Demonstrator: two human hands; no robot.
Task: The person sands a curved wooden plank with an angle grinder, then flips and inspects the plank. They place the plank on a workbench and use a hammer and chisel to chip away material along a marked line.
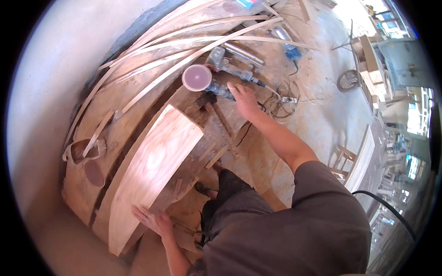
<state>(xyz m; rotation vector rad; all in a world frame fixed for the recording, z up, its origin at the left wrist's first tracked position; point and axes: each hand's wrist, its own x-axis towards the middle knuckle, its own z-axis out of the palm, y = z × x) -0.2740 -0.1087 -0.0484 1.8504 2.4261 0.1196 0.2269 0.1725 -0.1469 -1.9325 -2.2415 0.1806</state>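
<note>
A thick, pale, curved wooden board (pixel 154 168) lies lengthwise across the bench at the left of my body. My left hand (pixel 154 221) rests on its near end with the fingers stretched flat over the edge. Up ahead, a disc sander (pixel 197 77) lies with its round, pinkish pad facing up and its dark body (pixel 222 90) pointing right. My right hand (pixel 244 99) is at the rear of that body, fingers stretched out, the fingertips at or touching it. Its underside and thumb are partly hidden. A hammer (pixel 221 120) with a wooden handle lies between the sander and the board.
Several long thin wood strips (pixel 184 57) fan over the bench beside the wall (pixel 50 92). Another power tool (pixel 237 71) and a blue-and-silver one (pixel 287 43) lie beyond the sander, near a coiled cord (pixel 283 103). A cut-open container (pixel 85 151) and a round disc (pixel 95 173) lie at left.
</note>
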